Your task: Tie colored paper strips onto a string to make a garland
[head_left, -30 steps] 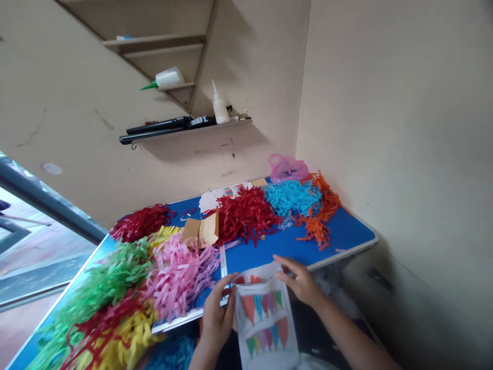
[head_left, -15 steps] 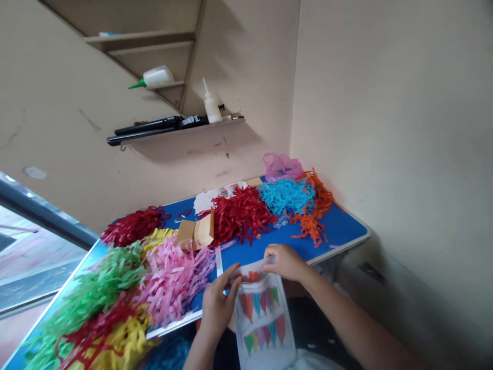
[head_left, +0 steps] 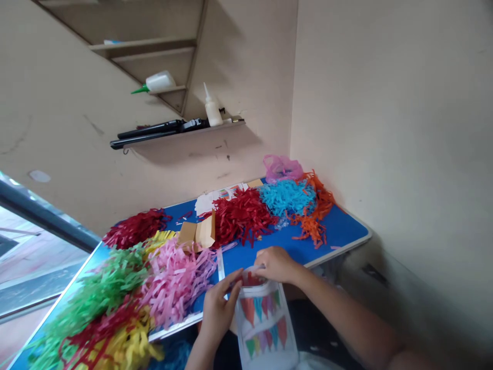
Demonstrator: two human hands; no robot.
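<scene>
**Left hand (head_left: 219, 306) and right hand (head_left: 275, 264) meet at the mouth of a printed bag (head_left: 265, 331)!**

Right up close, here's the bag, white with two rows of coloured pennants, mouth upward, just in front of the counter (head_left: 246, 259). Something red shows inside the opening. The left hand pinches the left rim, thumb and fingers nearly closed on it. Over on the other side, the right hand is curled, knuckles up, fingers bent at the mouth; its fingertips are hidden, so no telling whether they grip anything.

Onto the blue counter, and what colour! Yellow strips (head_left: 125, 339) at the near left, red strips (head_left: 111, 324) across them, green strips (head_left: 103, 285) alongside, pink strips (head_left: 179, 282) nearest the left hand. Just behind the pink stands a folded piece of cardboard (head_left: 205, 232), touching a big red pile (head_left: 242, 216). Dark red strips (head_left: 134, 227) sit at the far left; light blue strips (head_left: 288, 196) and orange strips (head_left: 313, 231) hold the right.

Back by the wall, white papers (head_left: 207, 203) lie behind the red pile, and a pink plastic bag (head_left: 283, 168) fills the corner. Above, a shelf (head_left: 185, 131) carries an upright white bottle (head_left: 213, 111); higher up, a green-tipped bottle (head_left: 159, 81) lies on its side.
</scene>
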